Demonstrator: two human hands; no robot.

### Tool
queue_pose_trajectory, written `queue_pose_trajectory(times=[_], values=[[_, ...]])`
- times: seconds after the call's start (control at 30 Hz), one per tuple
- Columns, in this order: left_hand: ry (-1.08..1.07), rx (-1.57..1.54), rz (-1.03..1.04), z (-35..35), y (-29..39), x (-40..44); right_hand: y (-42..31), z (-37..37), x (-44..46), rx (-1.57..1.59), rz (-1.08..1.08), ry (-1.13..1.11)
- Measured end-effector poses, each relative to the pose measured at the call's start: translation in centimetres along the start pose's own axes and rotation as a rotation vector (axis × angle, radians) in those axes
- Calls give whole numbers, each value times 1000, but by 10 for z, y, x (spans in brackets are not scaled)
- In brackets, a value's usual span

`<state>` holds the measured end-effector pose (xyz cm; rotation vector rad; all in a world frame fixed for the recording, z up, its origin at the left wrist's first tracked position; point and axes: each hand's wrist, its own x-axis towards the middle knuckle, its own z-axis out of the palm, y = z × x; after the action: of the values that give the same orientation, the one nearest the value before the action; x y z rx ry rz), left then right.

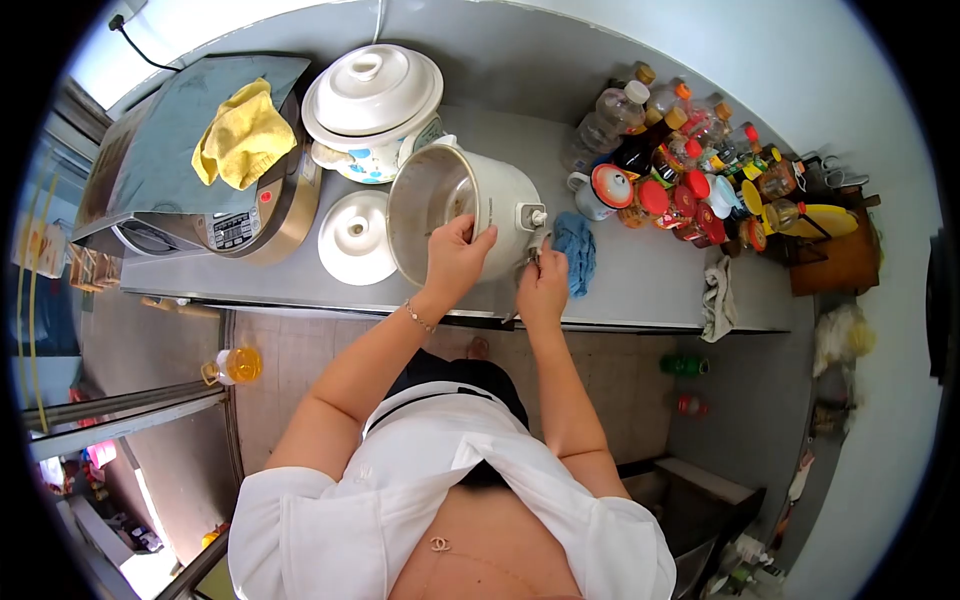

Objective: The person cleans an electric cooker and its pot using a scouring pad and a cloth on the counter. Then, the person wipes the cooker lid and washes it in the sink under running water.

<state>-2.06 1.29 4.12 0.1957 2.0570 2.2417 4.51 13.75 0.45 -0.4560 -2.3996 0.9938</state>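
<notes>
A white pot with a metal inside (pixel 508 190) lies tilted over the counter, its open mouth facing left. My left hand (pixel 460 260) grips its near rim, fingers inside and thumb on the outer wall. By the base of the pot, my right hand (pixel 543 288) is closed on a greyish cloth (pixel 537 243), close to a knob-like fitting (pixel 532 216); whether the cloth touches the pot is hard to tell. Left of the pot lies a round white lid (pixel 355 250). A crumpled blue cloth (pixel 574 255) rests just right of my right hand.
Behind stands a lidded white cooker (pixel 365 95). At left, a yellow cloth (pixel 245 135) lies over a covered appliance (pixel 200 100). Several jars and bottles (pixel 690 180) crowd the right, beside an enamel mug (pixel 598 195). A pale rag (pixel 718 300) hangs over the counter edge. An oil bottle (pixel 238 366) stands below.
</notes>
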Motion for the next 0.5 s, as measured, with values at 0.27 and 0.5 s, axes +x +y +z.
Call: queue_pose_trajectory(times=[0.27,0.5], values=[[-128,-4,-41,-16,1,3,40,-21,58,259,-194,-244],[-185,-31,-54,-27,8,9,20,-34,98,280,-397,-523]])
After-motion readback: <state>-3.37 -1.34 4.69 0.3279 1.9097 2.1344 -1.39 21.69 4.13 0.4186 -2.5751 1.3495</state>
